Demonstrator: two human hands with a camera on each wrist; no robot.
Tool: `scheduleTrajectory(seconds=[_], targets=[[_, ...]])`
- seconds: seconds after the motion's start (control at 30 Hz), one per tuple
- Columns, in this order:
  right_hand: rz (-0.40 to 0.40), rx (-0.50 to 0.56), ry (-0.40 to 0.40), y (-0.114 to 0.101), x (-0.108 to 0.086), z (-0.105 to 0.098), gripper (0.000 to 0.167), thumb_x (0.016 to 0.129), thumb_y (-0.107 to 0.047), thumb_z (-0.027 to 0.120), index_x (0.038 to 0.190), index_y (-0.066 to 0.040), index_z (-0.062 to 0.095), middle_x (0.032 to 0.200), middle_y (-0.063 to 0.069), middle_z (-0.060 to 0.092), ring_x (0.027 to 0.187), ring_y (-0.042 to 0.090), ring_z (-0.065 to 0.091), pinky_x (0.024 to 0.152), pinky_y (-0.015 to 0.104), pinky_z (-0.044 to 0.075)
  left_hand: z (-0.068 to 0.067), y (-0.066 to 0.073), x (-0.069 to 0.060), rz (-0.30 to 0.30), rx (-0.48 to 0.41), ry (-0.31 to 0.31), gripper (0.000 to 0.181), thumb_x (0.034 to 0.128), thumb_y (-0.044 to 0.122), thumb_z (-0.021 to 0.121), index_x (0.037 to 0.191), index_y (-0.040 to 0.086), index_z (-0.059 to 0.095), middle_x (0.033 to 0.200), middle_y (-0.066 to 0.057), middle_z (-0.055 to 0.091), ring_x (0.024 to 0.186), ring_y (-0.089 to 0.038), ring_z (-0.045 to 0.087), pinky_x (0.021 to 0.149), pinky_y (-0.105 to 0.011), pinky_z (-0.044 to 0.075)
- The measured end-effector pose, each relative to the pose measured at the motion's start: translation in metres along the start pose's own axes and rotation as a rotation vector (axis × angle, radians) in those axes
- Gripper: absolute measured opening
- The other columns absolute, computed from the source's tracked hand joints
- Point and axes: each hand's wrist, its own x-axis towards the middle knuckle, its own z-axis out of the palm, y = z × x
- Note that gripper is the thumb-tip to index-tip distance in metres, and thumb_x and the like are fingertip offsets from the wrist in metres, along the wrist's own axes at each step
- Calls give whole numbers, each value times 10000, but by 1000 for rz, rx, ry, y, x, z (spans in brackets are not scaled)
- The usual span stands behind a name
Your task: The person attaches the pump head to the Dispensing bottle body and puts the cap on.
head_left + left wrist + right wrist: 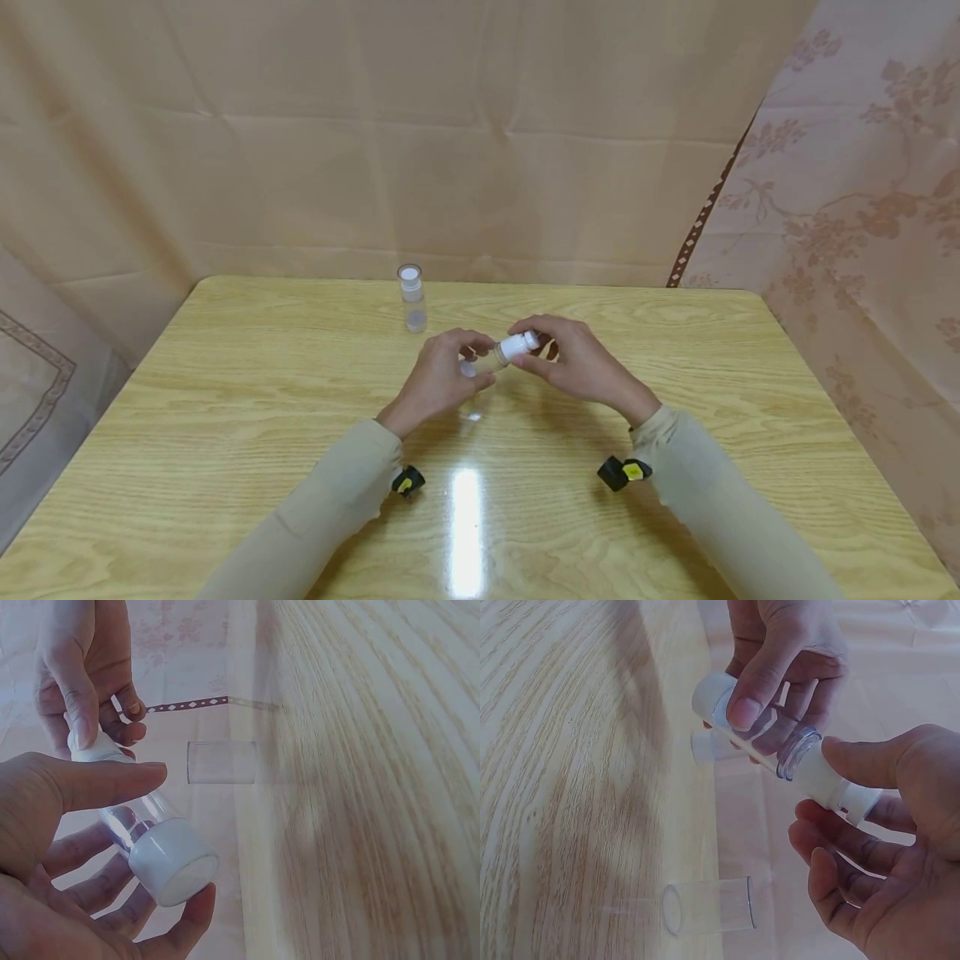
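A small clear pump bottle [489, 360] with a white base [176, 862] is held tilted above the table between both hands. My left hand [435, 375] grips its clear body, thumb on one side and fingers on the other. The white pump top [817, 776] is pinched between thumb and fingers of my right hand [581, 360]. Top and body meet at a clear collar [798, 753]; whether the thread is tight I cannot tell. Below the hands, a clear cylindrical cap [711, 907] stands on the table.
A second bottle [412, 300], with a white top under a clear cap, stands upright towards the back of the wood-grain table [262, 400]. Beige cloth [420, 142] hangs behind the table, and patterned cloth [870, 208] hangs on the right.
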Motion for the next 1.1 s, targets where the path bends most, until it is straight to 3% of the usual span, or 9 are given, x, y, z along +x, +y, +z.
scheduleTrajectory(seconds=[0.3, 0.5, 0.73, 1.1], targets=[[36, -1, -9, -1, 0, -1, 328, 947, -170, 743, 1247, -60, 668, 958, 28, 673, 811, 173, 594, 699, 330, 527, 0, 0, 1, 7, 16, 14, 365, 798, 24, 854, 1137, 2, 720, 1061, -171, 703, 976, -356, 666, 849, -417, 561], [-9, -17, 19, 0, 0, -2, 383, 921, -129, 767, 1272, -32, 651, 1015, 63, 685, 863, 193, 606, 734, 386, 537, 0, 1, 1, -4, -7, 11, 371, 800, 28, 853, 1143, -2, 717, 1072, -180, 704, 984, -363, 666, 858, -428, 558], [-47, -12, 30, 0, 1, -1, 346, 907, -56, 765, 1236, -12, 670, 1050, 79, 700, 876, 204, 624, 736, 393, 544, 0, -1, 2, -14, -25, 3, 364, 807, 26, 848, 1145, -5, 715, 1076, -188, 707, 984, -379, 667, 861, -445, 558], [-12, -19, 13, -2, 1, -1, 278, 931, -107, 751, 1195, -44, 693, 985, 39, 692, 846, 181, 597, 720, 363, 523, -1, 0, 0, -21, -24, 1, 365, 805, 25, 850, 1145, 3, 716, 1080, -183, 705, 993, -377, 665, 869, -447, 554]])
